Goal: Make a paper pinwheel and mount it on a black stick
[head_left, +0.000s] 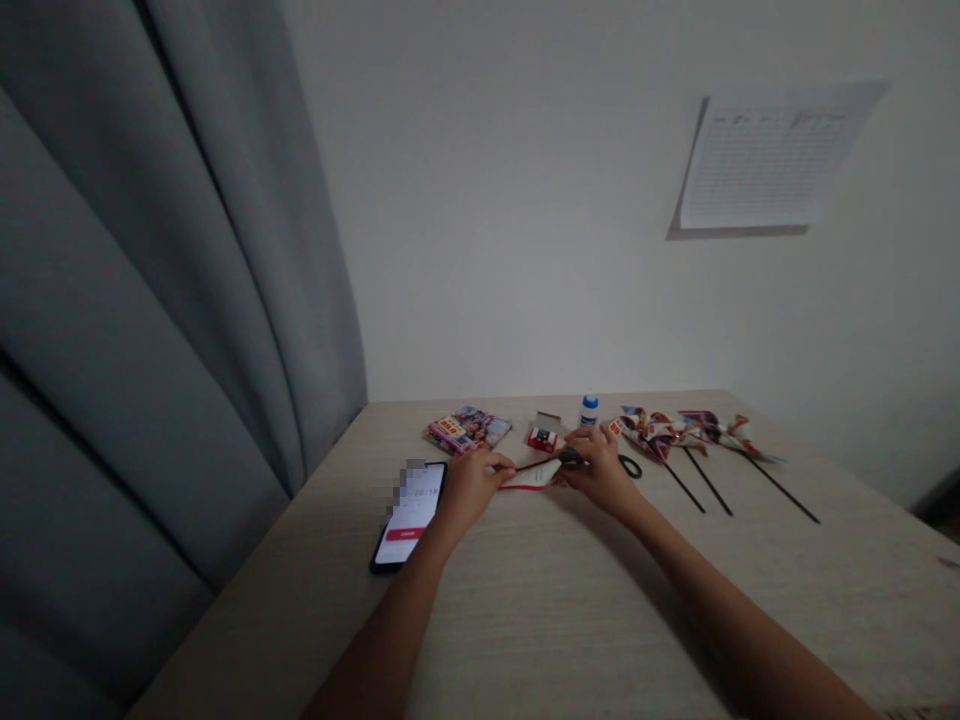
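My left hand pinches the left end of a small piece of printed paper, white with a red edge, just above the table. At its other end my right hand has its fingers closed around the paper's edge. A dark, narrow thing shows by the right fingertips; I cannot tell whether it is gripped. A black loop, like a scissors handle, sticks out beyond the right hand, which hides the rest. A small red and white box with its flap up stands just behind the hands.
A phone with a lit screen lies left of my left forearm. Behind are a stack of colourful printed paper and a blue-capped glue bottle. Several paper pinwheels on black sticks lie right. A wall closes off the back.
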`<state>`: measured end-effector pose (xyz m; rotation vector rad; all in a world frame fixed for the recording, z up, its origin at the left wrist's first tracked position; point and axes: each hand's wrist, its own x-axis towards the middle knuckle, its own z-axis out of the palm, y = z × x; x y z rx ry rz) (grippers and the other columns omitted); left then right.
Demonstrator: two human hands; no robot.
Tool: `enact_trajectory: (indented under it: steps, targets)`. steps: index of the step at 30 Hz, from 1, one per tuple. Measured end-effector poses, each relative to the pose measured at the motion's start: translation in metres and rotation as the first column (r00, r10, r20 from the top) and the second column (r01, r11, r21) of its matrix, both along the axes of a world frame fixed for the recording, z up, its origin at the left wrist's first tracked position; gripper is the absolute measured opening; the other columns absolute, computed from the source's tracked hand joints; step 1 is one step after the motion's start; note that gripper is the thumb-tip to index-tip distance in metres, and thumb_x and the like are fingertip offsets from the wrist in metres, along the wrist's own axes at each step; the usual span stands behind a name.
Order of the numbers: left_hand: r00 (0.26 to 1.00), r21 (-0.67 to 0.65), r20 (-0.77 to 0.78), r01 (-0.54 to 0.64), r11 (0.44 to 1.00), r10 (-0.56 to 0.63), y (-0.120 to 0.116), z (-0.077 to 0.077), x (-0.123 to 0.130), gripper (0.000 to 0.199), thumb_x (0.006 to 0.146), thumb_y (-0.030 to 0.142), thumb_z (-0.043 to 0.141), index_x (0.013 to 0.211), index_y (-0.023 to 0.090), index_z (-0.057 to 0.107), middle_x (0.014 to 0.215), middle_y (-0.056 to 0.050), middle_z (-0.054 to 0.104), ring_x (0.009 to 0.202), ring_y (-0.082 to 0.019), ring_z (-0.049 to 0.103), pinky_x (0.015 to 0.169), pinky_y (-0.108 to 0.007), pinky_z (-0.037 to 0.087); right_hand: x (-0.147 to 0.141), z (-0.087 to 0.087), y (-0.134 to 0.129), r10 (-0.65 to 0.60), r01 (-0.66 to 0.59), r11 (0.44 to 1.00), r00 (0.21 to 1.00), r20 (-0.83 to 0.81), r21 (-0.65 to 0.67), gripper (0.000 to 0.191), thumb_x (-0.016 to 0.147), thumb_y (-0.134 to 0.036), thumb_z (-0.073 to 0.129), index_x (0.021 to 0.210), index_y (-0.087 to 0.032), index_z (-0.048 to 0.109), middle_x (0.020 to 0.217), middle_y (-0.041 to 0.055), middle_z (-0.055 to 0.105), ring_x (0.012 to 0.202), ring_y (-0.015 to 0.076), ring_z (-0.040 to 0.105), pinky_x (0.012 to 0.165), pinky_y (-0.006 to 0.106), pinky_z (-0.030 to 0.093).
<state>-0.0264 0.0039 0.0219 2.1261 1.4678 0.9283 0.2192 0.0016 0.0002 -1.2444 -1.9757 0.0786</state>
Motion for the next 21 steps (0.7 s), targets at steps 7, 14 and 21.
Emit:
enact_trajectory:
  steps: [7,14,21]
  targets:
    - [0.991,-0.072,0.065,0.117,0.99,-0.113,-0.001,0.004,-0.002,0.014,0.081,0.023,0.067,0.082,0.024,0.081,0.09,-0.001,0.08,0.09,-0.02,0.071,0.086,-0.027,0.049,0.002,0.024,-0.011,0.031,-0.065,0.956,0.992,-0.122,-0.286,0.007,0.069,-0.026,0.071,0.068,-0.021,0.068,0.076,0.0033,0.068,0.077,0.0211,0.063,0.086,0.045,0.049]
    - [0.999,-0.087,-0.013,0.036,0.996,-0.037,0.0,0.001,-0.002,0.011,0.081,0.026,0.07,0.085,0.026,0.081,0.091,-0.002,0.08,0.094,-0.021,0.069,0.087,-0.029,0.048,0.006,0.021,-0.007,-0.036,-0.192,0.789,0.934,-0.355,-0.584,0.016,0.065,-0.031,0.075,0.066,-0.019,0.065,0.055,-0.0016,0.062,0.048,0.0121,0.052,0.045,0.022,0.038]
    - [0.995,-0.108,-0.096,-0.012,0.994,0.001,0.0,-0.001,-0.002,0.012,0.082,0.028,0.07,0.086,0.027,0.081,0.092,-0.003,0.08,0.095,-0.022,0.07,0.088,-0.031,0.047,0.004,0.012,-0.003,-0.038,-0.132,0.852,0.949,-0.312,-0.507,0.019,0.062,-0.033,0.078,0.065,-0.019,0.065,0.058,-0.0013,0.065,0.053,0.0137,0.055,0.048,0.023,0.041]
